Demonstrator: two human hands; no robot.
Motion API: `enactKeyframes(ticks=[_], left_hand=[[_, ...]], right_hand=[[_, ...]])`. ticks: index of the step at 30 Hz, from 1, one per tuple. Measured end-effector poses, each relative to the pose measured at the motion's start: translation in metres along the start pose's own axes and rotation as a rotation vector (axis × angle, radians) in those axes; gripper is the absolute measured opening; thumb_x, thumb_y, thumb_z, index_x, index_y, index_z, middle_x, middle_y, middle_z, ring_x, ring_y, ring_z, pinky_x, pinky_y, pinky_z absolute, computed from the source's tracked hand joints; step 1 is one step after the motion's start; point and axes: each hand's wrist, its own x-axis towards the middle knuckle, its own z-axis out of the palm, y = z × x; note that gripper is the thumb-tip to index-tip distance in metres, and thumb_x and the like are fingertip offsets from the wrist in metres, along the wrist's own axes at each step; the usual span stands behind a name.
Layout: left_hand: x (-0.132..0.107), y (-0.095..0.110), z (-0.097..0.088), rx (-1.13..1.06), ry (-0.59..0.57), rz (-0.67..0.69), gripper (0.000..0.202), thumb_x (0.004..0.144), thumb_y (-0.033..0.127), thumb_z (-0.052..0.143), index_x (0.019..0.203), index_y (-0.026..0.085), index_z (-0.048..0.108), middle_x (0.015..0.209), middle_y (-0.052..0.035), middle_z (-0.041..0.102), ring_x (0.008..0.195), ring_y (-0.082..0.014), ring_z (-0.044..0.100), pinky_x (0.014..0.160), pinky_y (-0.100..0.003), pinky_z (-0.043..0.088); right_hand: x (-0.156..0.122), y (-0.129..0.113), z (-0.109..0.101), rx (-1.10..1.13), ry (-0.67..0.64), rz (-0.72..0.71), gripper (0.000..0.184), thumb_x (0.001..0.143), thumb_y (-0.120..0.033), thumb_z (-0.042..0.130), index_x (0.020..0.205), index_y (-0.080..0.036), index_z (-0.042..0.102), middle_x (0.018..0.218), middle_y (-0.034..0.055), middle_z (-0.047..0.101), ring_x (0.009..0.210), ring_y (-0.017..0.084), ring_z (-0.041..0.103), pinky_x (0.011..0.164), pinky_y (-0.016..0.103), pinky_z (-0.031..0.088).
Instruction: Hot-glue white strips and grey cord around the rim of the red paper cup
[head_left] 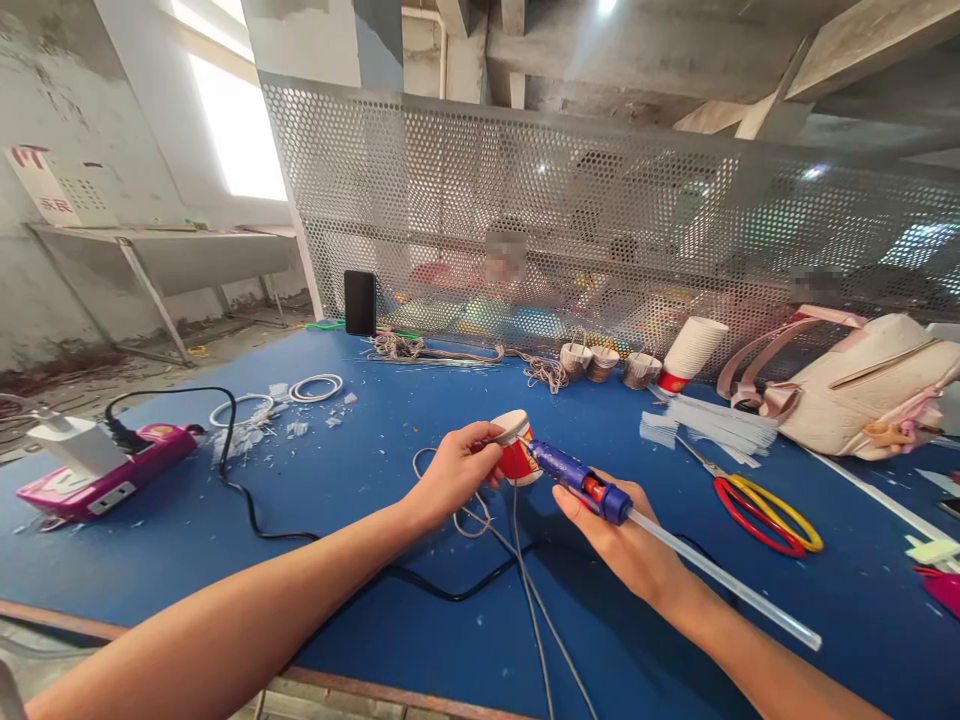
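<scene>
**A:** What's at centre frame?

**B:** I see a small red-and-white paper cup [516,452], tipped on its side and held just above the blue table [360,470]. The L hand [454,472] pinches it, thumb up near the rim, other fingers curled round the far side.

**A:** And the R hand?

**B:** The R hand [622,535] is closed under a blue glue gun [577,478], fingers wrapped round the body. The nozzle touches the cup's side. A clear glue stick [720,575] juts out the back, along the forearm.

**A:** Anything hanging?

**B:** Grey string [480,520] loops from below the cup onto the table, crossing a black cable [247,500].

**A:** Further out?

**B:** On my feed, R side: red/yellow scissors [757,505], with white paper strips [712,422] just beside them. Behind those are a cup stack [690,352] and a cream bag [847,385]. Far L is a pink power strip [112,470] w/ a white plug in it. A perforated metal screen [525,200] runs along the back edge. There are ppl behind it, too blurred to tell more.
</scene>
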Motion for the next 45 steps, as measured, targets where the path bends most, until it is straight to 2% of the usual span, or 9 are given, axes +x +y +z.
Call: enactKeyframes(ticks=[3,8,13,16,21,24,28,38,45], left_hand=[[0.0,0.001,-0.001,-0.004,0.003,-0.001,0.022,0.069,0.016,0.045,0.081,0.014,0.064,0.053,0.0031,0.058,0.049,-0.0101,0.055,0.052,-0.02,0.045],[0.001,-0.001,-0.002,-0.009,-0.014,-0.006,0.027,0.068,0.016,0.045,0.086,0.013,0.065,0.055,0.0021,0.059,0.049,-0.0099,0.054,0.051,-0.02,0.044],[0.002,0.0,-0.003,-0.002,-0.026,-0.001,0.028,0.068,0.015,0.043,0.085,0.012,0.065,0.054,0.0026,0.057,0.048,-0.0094,0.053,0.051,-0.02,0.044],[0.002,0.0,-0.003,0.0,-0.028,-0.006,0.029,0.069,0.016,0.043,0.087,0.012,0.066,0.053,0.0024,0.056,0.049,-0.0097,0.053,0.05,-0.02,0.043],[0.001,0.001,-0.003,-0.002,-0.017,-0.023,0.029,0.068,0.017,0.044,0.086,0.012,0.066,0.053,0.002,0.056,0.049,-0.0099,0.053,0.05,-0.019,0.043],[0.0,0.003,-0.004,-0.023,-0.011,-0.018,0.028,0.066,0.016,0.044,0.083,0.012,0.066,0.052,0.0021,0.056,0.048,-0.0099,0.052,0.048,-0.019,0.043],[0.0,0.004,-0.005,-0.028,-0.011,-0.006,0.028,0.066,0.017,0.044,0.081,0.013,0.067,0.05,0.0023,0.056,0.047,-0.01,0.051,0.048,-0.019,0.042],[0.001,0.002,-0.006,-0.007,-0.04,0.005,0.026,0.067,0.019,0.042,0.079,0.013,0.064,0.051,0.0025,0.054,0.046,-0.0099,0.051,0.047,-0.019,0.041],[0.0,0.002,-0.006,-0.017,-0.045,-0.012,0.029,0.067,0.02,0.043,0.083,0.013,0.066,0.051,0.0032,0.054,0.047,-0.0098,0.05,0.047,-0.019,0.041]], right_hand=[[0.0,-0.003,-0.003,0.016,-0.013,0.056,0.026,0.08,-0.041,0.053,0.065,-0.021,0.06,0.056,0.0006,0.058,0.054,0.016,0.053,0.053,0.024,0.044],[0.0,-0.009,-0.003,0.071,0.011,0.055,0.025,0.078,-0.04,0.055,0.062,-0.021,0.059,0.053,-0.0007,0.054,0.052,0.015,0.049,0.053,0.024,0.044],[0.003,-0.011,-0.008,0.097,-0.046,0.108,0.027,0.079,-0.04,0.053,0.061,-0.021,0.056,0.055,-0.0008,0.054,0.051,0.014,0.048,0.052,0.023,0.043],[0.001,-0.013,-0.008,0.098,-0.026,0.155,0.029,0.079,-0.042,0.053,0.059,-0.021,0.055,0.055,-0.001,0.052,0.051,0.014,0.048,0.051,0.023,0.043],[-0.001,-0.014,-0.006,0.117,0.003,0.141,0.026,0.074,-0.042,0.058,0.059,-0.021,0.056,0.052,-0.0018,0.049,0.052,0.014,0.046,0.051,0.023,0.043],[0.003,-0.009,-0.007,0.182,-0.045,0.19,0.029,0.076,-0.043,0.057,0.058,-0.02,0.052,0.052,-0.0029,0.046,0.048,0.012,0.042,0.046,0.023,0.039],[0.006,-0.006,-0.008,0.254,-0.08,0.251,0.035,0.076,-0.044,0.057,0.056,-0.021,0.041,0.049,-0.0063,0.034,0.044,0.009,0.033,0.041,0.022,0.032],[0.007,-0.005,-0.01,0.269,-0.131,0.29,0.039,0.078,-0.048,0.054,0.056,-0.021,0.035,0.047,-0.0073,0.029,0.044,0.008,0.03,0.043,0.023,0.028],[0.002,-0.014,-0.008,0.262,-0.123,0.253,0.037,0.076,-0.049,0.055,0.057,-0.021,0.039,0.048,-0.0063,0.031,0.044,0.009,0.032,0.041,0.023,0.031]])
